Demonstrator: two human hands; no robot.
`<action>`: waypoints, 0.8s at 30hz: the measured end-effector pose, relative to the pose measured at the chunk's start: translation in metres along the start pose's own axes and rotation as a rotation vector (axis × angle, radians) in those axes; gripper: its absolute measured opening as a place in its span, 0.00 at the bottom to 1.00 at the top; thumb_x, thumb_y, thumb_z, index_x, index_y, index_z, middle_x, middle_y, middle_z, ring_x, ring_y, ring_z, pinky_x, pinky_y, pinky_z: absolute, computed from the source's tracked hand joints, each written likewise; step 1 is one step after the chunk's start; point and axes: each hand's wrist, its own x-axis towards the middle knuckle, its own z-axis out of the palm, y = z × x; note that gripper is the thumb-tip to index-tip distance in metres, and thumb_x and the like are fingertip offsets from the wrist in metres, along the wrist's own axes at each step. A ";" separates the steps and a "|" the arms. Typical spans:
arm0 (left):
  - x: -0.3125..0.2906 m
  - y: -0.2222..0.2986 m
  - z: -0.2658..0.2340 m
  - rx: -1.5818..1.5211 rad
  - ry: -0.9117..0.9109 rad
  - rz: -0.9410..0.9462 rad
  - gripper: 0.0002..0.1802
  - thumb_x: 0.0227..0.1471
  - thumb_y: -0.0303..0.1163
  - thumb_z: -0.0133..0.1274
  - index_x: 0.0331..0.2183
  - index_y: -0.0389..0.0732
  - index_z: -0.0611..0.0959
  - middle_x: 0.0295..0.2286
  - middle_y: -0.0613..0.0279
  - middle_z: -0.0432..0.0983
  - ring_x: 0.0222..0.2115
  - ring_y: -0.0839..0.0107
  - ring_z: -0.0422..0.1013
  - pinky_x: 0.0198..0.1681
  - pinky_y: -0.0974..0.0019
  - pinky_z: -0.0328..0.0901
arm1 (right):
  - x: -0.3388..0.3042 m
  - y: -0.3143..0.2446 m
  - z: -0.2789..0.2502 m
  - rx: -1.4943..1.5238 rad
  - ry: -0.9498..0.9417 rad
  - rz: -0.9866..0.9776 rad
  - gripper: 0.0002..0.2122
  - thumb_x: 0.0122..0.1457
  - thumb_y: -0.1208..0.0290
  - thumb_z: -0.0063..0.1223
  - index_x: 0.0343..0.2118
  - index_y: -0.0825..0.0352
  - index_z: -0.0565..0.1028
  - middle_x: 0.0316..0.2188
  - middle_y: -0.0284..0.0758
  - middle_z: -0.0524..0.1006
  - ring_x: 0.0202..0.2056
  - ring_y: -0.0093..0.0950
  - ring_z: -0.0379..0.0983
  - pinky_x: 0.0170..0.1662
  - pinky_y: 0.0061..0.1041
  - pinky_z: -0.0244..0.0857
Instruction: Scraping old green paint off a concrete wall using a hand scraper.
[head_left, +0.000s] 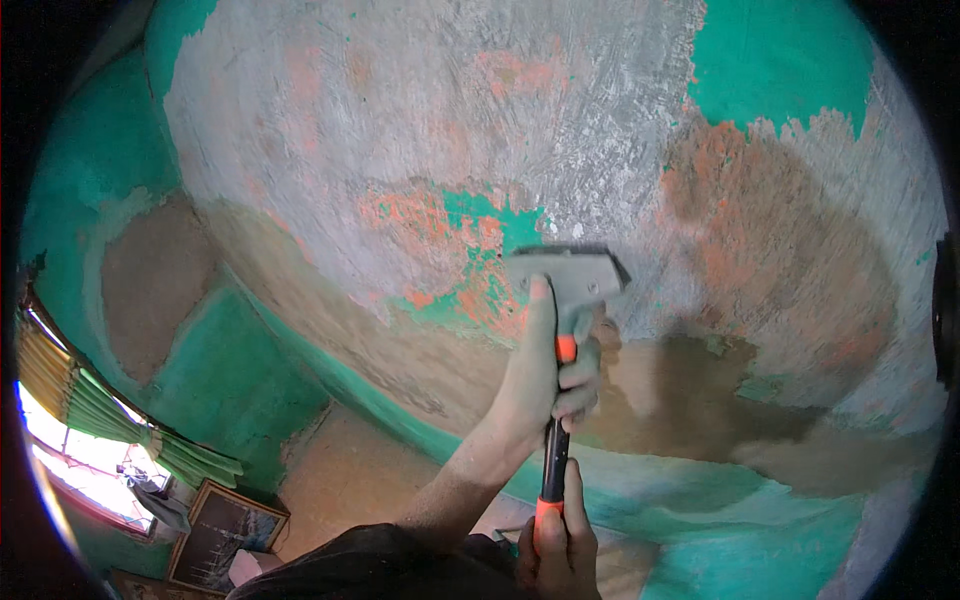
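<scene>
Both my hands grip a long-handled scraper (557, 445) with a wide grey head and a black and orange handle. My left hand (545, 375) wraps the handle just below the head, its thumb lying up along the head. Lower down, my right hand (565, 560) closes round the handle's orange end. The scraper's blade edge is up against the wall (400, 120), or very near it; contact cannot be made out. Just above and left of the head lies a ragged patch of green paint (520, 228) with orange flecks around it.
Grey, scraped surface covers much of the wall, with a larger green painted area (785, 60) at upper right. A brown bare patch (160, 280) marks the left wall. At lower left are a bright window (90, 460), a green curtain (110, 410) and a framed picture (222, 535).
</scene>
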 end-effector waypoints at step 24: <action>0.001 0.004 -0.004 0.043 0.028 -0.089 0.34 0.53 0.72 0.29 0.23 0.51 0.67 0.07 0.77 0.47 0.03 0.81 0.43 0.04 0.74 0.41 | 0.001 0.020 0.015 0.119 -0.007 0.006 0.26 0.69 0.65 0.31 0.67 0.64 0.42 0.12 0.27 0.60 0.10 0.17 0.51 0.14 0.18 0.50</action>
